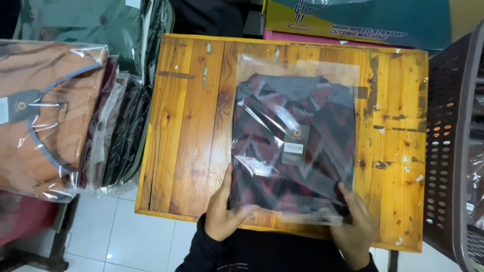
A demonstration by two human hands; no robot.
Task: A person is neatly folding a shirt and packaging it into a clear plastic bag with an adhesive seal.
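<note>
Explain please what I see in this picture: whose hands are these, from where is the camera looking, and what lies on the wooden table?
There is one picture, taken by a camera on a person's head, looking down. No machine is here. The person's left hand and right hand grip the near edge of a folded dark red and grey shirt in a clear plastic bag. It lies flat on a small wooden table. To the left is a pile of other bagged shirts, the top one orange. At the right stands a dark plastic basket.
</note>
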